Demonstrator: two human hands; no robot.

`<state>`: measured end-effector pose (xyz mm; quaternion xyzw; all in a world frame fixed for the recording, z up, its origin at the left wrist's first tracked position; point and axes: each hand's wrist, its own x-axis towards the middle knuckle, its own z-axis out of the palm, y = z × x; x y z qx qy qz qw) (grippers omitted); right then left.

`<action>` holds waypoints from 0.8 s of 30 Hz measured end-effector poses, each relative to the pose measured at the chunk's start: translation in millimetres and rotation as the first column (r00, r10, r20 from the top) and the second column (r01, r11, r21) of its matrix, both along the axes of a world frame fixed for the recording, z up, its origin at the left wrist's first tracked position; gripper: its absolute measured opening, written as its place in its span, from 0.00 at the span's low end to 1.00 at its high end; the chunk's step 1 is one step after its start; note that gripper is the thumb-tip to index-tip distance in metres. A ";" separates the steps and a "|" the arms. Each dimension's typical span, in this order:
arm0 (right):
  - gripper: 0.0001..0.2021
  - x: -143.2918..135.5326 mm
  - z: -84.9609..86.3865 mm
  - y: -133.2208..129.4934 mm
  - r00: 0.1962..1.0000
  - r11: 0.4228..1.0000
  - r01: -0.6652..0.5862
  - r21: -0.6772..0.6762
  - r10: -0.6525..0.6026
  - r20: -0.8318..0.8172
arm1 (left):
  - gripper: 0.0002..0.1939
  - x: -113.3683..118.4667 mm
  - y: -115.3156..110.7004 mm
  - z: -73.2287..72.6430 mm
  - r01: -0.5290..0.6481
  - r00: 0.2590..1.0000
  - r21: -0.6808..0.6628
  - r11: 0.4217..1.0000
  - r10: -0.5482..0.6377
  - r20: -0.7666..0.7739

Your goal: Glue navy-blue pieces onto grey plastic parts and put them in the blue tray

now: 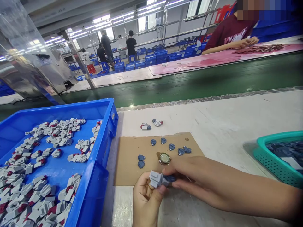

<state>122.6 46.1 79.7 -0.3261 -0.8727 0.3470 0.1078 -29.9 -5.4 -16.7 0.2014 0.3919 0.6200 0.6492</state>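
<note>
My left hand (147,201) pinches a light grey plastic toy part (156,179) between thumb and fingers, low over the front edge of a cardboard sheet (129,145). My right hand (190,171) grips a dark blue fist-shaped piece (170,178) against the grey part's right end; whether the two are joined I cannot tell. A bottle cap (164,158) sits on a brown stain just beyond my fingers. Around it on the cardboard lie several dark blue fist-shaped pieces (172,147). Two grey parts with blue and red bits (145,126) rest on the table behind the sheet.
At left stands a blue tray (98,189) of grey and red parts. A green basket (265,160) of dark blue pieces is at right. Beyond the table (222,123) runs a green conveyor belt (189,85), with a co-worker (227,34) across it.
</note>
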 end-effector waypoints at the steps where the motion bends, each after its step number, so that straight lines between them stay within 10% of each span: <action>1: 0.11 0.7 1.6 0.0 1.000 1.000 -0.012 0.009 0.012 0.020 | 0.16 0.0 -0.4 -0.7 0.012 1.000 0.010 1.000 -0.012 -0.009; 14: 0.09 -3.8 -9.9 3.1 0.999 0.999 -0.019 0.030 0.021 -0.048 | 0.13 -1.7 0.5 2.9 0.080 0.997 0.026 0.996 -0.080 -0.011; 24: 0.22 -7.2 -48.9 -3.0 0.993 0.791 0.080 0.606 -0.008 -0.120 | 0.17 7.7 -3.2 10.1 0.141 0.938 -0.037 0.989 -0.121 0.324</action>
